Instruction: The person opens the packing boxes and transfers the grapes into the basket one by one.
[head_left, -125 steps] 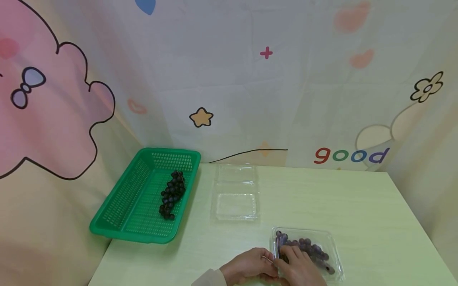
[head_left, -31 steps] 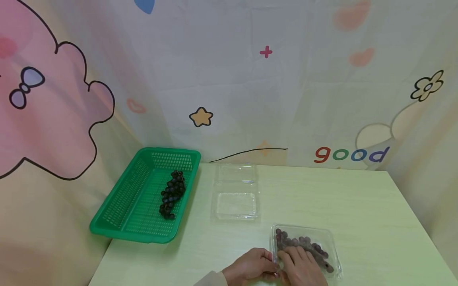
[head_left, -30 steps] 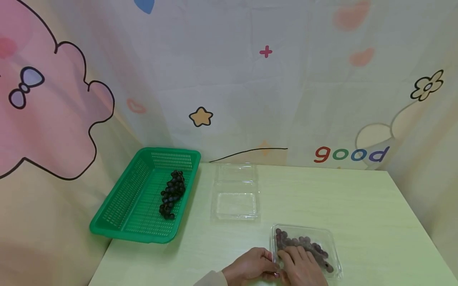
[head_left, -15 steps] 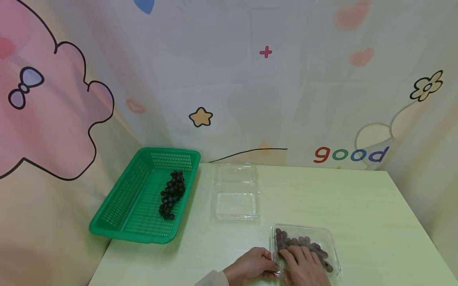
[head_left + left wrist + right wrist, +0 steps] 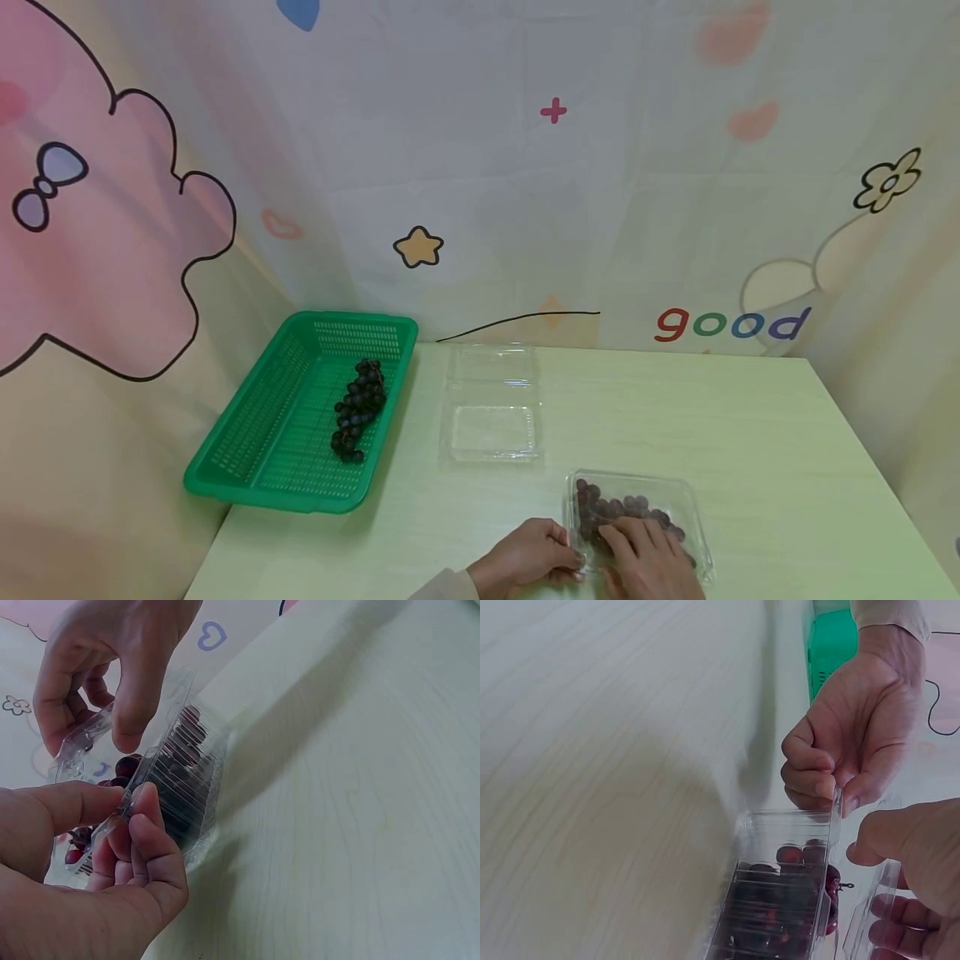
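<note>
A clear plastic clamshell box (image 5: 678, 496) with a bunch of dark grapes (image 5: 637, 507) inside lies at the table's front. My left hand (image 5: 528, 554) pinches the front left corner of its rim; in the left wrist view its thumb and index finger meet there. The right hand (image 5: 648, 558) holds the lid (image 5: 885, 900), with its fingers curled over the top and thumb at the front edge. A gap shows between lid and base in the right wrist view. The right fingers hide some of the grapes in the head view.
A green plastic basket (image 5: 281, 433) with another bunch of dark grapes (image 5: 360, 410) stands at the left. An unfolded clear box (image 5: 492, 429) lies behind the hands, near the table's (image 5: 750, 425) back edge. A printed curtain (image 5: 480, 150) hangs behind.
My right hand has slid slightly right along the box's front edge. The left hand stays at the front left corner, and the box has hardly moved.
</note>
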Motion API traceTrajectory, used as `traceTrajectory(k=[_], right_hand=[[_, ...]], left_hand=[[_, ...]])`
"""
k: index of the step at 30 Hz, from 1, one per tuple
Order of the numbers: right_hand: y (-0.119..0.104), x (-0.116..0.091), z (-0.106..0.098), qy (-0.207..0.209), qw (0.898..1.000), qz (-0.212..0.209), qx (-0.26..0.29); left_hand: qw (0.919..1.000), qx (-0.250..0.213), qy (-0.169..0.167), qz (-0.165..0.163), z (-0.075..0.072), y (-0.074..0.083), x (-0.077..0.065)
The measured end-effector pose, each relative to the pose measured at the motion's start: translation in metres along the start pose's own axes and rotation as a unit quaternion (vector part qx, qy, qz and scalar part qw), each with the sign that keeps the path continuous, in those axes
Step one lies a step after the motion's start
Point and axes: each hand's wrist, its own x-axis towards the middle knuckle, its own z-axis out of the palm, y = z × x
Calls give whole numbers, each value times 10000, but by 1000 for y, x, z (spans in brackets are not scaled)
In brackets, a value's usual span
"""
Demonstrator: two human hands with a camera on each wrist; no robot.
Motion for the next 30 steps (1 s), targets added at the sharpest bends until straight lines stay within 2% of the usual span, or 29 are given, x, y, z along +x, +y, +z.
traceTrajectory(k=[6,12,20,30], right_hand=[[6,-4,1,75,10000,9,27],[8,-6,3,309,9994,101,116],[9,-10,-2,-39,9986,521,17],[13,-15,2,386,9977,555,101]], left_hand=[[9995,264,-20,-157,-1,3,-1],[9997,220,-38,-113,-1,4,-1],[9998,208,-31,-13,-2,1,0],[9997,240,-24,-7,-1,2,-2]])
